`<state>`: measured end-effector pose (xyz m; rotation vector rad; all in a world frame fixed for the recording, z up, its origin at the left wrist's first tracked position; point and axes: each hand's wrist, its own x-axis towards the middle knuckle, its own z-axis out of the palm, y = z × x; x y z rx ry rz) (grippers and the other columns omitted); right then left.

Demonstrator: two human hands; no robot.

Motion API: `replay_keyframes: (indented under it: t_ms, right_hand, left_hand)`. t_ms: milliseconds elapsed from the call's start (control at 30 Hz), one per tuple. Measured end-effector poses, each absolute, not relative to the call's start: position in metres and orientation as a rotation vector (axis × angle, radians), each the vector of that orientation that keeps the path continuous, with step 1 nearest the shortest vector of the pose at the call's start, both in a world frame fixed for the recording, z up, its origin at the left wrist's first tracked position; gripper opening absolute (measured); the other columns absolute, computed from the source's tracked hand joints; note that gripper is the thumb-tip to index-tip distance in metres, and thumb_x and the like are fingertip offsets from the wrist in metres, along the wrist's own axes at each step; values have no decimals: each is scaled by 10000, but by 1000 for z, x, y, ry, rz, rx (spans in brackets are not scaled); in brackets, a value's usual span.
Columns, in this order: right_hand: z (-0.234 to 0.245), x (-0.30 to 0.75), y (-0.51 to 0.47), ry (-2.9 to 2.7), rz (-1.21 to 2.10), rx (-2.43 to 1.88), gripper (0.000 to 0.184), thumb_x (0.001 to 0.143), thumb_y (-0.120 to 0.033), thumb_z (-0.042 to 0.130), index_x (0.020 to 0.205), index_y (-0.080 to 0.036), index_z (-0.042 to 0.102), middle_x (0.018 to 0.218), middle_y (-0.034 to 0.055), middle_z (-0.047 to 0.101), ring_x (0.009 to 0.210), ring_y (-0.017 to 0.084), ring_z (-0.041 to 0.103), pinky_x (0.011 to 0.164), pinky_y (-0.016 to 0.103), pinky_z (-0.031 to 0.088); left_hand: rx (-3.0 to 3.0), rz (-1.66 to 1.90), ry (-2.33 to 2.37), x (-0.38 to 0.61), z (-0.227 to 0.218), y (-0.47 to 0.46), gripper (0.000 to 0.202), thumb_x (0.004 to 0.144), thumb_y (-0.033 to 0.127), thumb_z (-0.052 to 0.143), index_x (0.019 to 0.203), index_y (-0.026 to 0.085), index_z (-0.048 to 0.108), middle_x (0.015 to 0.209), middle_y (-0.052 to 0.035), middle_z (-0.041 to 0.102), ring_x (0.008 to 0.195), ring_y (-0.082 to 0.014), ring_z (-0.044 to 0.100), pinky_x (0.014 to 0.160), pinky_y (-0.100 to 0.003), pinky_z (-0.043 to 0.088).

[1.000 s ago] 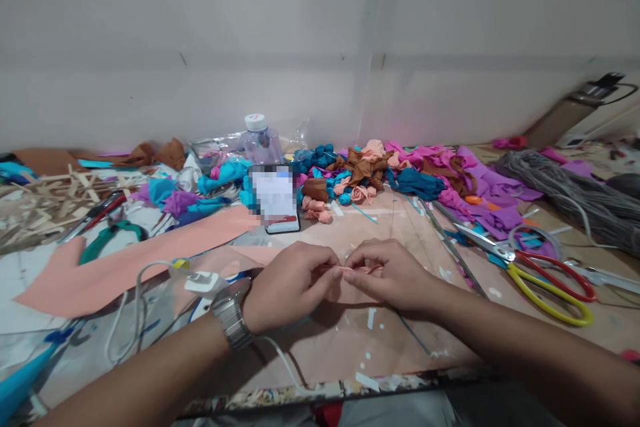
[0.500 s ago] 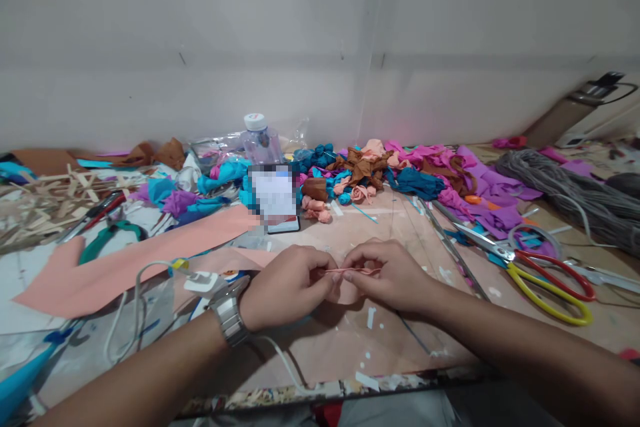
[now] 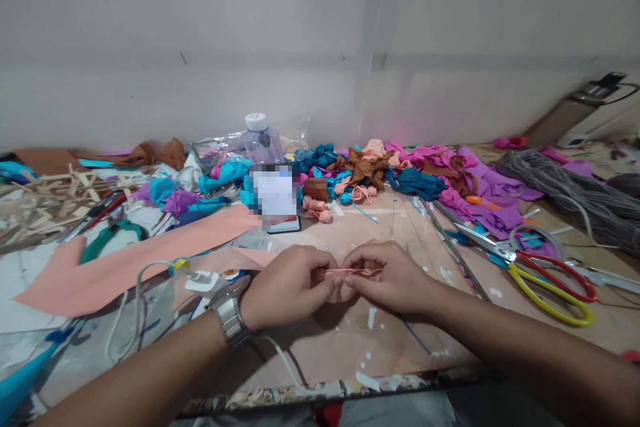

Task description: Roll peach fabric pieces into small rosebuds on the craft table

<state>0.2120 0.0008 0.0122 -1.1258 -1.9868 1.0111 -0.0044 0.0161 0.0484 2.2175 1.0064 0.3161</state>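
Note:
Both hands meet over the middle of the work table, pinching a folded strip of salmon-pink crepe paper [image 3: 345, 273] between thumbs and fingers. My left hand [image 3: 295, 280], with a metal watch on its wrist, grips the strip's left part. Close beside it, my right hand [image 3: 387, 275] is closed on the right part. Fingers cover much of the strip's ends. A long sheet of the same salmon paper [image 3: 150, 257] lies to the left. Behind the hands, small rolled paper roses [image 3: 317, 210] rest near a phone [image 3: 277, 197] with a blurred screen.
Scissors with red and yellow handles [image 3: 515, 257] lie at right, near a grey yarn bundle [image 3: 565, 193]. Green-handled pliers [image 3: 113, 240] and wood strips [image 3: 45, 207] are at left. A white cable [image 3: 137, 293] crosses the left side. A plastic bottle [image 3: 263, 140] stands by the wall.
The pinched strip shows a wider pink fold between my fingers than before, and my thumbs have shifted slightly apart. Everything else stays in place.

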Motion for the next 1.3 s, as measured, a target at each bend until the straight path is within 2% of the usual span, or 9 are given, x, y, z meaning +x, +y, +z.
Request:
replay_keyframes:
  t_ms: [200,333,467,567,833,967,1033,1133,1300]
  right_hand:
    - [12,213,0,-2000,1018,-1131,132,866,-277,685,908,-184,768,841,34,757,756,145,652,654,222,476]
    - [14,213,0,-2003,1007,-1112,154,876,-303,677,915,-186,768,839,34,752,761,147,649,658,222,478]
    - [13,214,1,-2035,954,-1093,131,871,-254,665,917,-189,768,838,30,754,768,150,653,678,233,474]
    - [11,214,2,-2047,919,-1097,132,875,-236,657,927,-195,771,861,31,761,796,156,663,708,242,474]
    - [8,216,5,-2057,873,-1092,107,868,-227,682,914,-187,770,852,23,759,783,147,659,731,242,453]
    - [11,215,4,-2080,874,-1116,158,910,-270,647,883,-170,766,792,23,735,721,139,628,681,239,425]
    - [12,215,3,-2082,897,-1125,234,947,-320,607,888,-160,767,753,25,717,675,131,605,643,239,406]
    - [13,214,2,-2081,944,-1112,316,985,-360,555,882,-152,769,732,27,708,634,122,584,626,242,394]
    - [14,216,3,-2065,901,-1109,147,914,-260,641,936,-180,762,830,10,742,747,134,627,698,232,423]
  left_hand:
    - [2216,304,996,-5,46,17,247,930,302,547,773,160,675,667,2,622,615,-121,521,569,-245,297]
    - [2180,318,1004,-6,47,16,229,928,301,556,825,163,708,711,1,658,640,-124,545,578,-248,305]
    - [2159,316,1017,-6,48,17,284,945,372,553,842,164,717,723,-1,670,642,-127,548,569,-255,301]
    - [2164,324,1007,-7,47,17,286,956,348,528,838,164,712,728,1,669,653,-126,550,579,-257,309]
    - [2264,304,1088,-7,49,17,264,934,341,535,755,168,624,672,9,607,627,-136,521,572,-279,282]
    - [2394,417,1061,-5,45,14,264,912,423,597,1030,189,630,842,-26,661,815,-203,584,715,-303,367]
    - [2439,454,1025,-5,43,13,255,927,388,585,1094,196,608,927,-43,673,891,-221,589,786,-324,379]
    - [2445,484,1003,-5,42,13,192,971,352,525,1062,202,605,945,-41,679,887,-212,584,796,-326,380]
    - [2455,483,1042,-7,43,14,132,930,216,538,1034,208,619,909,-22,674,857,-201,571,753,-312,369]
